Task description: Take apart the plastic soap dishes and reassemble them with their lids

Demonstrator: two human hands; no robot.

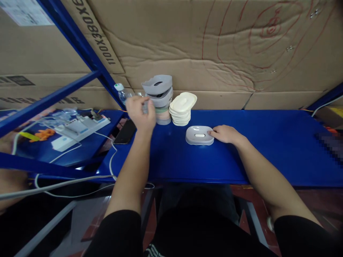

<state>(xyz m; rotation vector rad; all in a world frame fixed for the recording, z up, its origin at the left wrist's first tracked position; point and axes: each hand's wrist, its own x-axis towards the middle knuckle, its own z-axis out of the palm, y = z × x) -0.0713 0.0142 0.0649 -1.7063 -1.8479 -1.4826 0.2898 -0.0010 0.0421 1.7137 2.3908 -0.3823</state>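
My right hand (226,134) grips the right end of a shallow, light grey oval dish (199,141), with the thumb over its rim. The dish lies flat on the blue table, and a small white elongated piece or slot shows at its middle. My left hand (140,112) is raised, blurred by motion, with its fingers partly curled; whether it holds anything is unclear. Just right of it is a stack of oval dishes (164,101) in grey, green and pinkish tones, the top one tilted. Beside that stands a stack of cream oval pieces (183,105).
A clear bottle (122,94) with a white-green cap is behind my left hand. A dark phone (125,131) lies at the left. White power strips (80,132) with cables and an orange object (44,135) are farther left. Cardboard (174,39) backs the blue table (268,150).
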